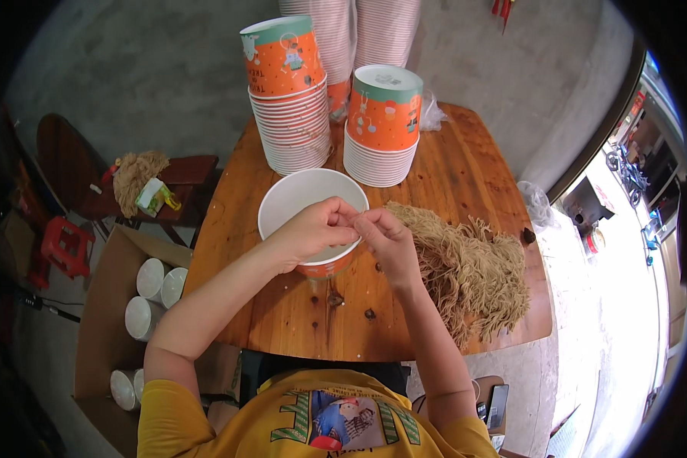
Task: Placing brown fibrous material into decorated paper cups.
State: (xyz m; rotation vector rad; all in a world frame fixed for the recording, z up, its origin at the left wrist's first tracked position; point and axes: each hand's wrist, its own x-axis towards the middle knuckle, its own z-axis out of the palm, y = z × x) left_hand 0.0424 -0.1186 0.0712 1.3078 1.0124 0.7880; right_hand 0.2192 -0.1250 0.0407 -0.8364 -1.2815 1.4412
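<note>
An open paper tub [290, 198], white inside and orange outside, stands upright on the wooden table [252, 320] in front of me. Over its right side my left hand [318, 231] and my right hand [391, 243] meet, thumbs and fingers pinched close together. Whatever lies between the fingertips is too small or hidden to name. Just right of my right hand rests a shaggy heap of tan yarn-like strands [473, 275].
Behind the tub rise two stacks of upside-down tubs, a left stack [290, 122] and a right stack [382, 130]. Wrapped stacks [387, 34] stand farther back. Down left, a cardboard box [103, 336] holds several white-topped tubs. A bench [191, 169] carries more tan strands.
</note>
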